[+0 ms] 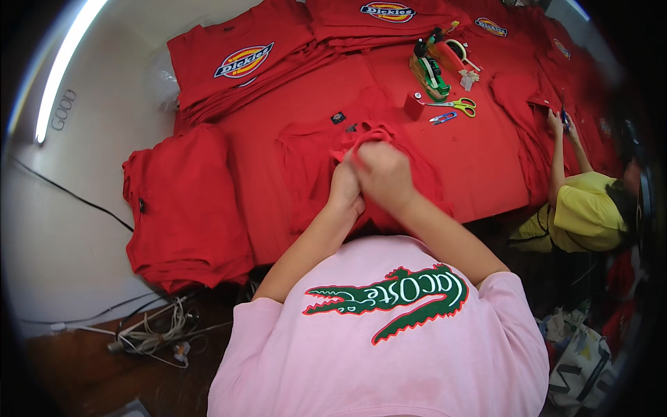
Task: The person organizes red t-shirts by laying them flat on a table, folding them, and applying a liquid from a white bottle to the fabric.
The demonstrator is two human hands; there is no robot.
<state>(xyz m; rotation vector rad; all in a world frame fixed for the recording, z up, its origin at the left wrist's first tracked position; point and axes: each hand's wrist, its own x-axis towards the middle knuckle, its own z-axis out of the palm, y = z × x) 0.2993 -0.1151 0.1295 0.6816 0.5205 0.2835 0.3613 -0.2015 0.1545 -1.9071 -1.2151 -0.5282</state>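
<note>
A red T-shirt (295,149) lies in front of me on a red-covered table (479,163), its dark neck label showing at the far side. My left hand (345,186) is closed around a bunched part of its fabric. Pressed close against it, my right hand (385,174) makes a fist on the same gathered cloth and is slightly blurred. A twist of fabric sticks out beyond the knuckles. What lies inside the fingers is hidden. Past my hands to the right are scissors (464,106) with yellow-green handles and small blue thread snips (443,119).
Folded red shirts form a pile (184,208) at left and another stack (208,48) at the back. A green tape dispenser (432,80) stands near a small red box (414,105). At right a co-worker in yellow (587,212) handles red cloth. Cables (163,326) lie lower left.
</note>
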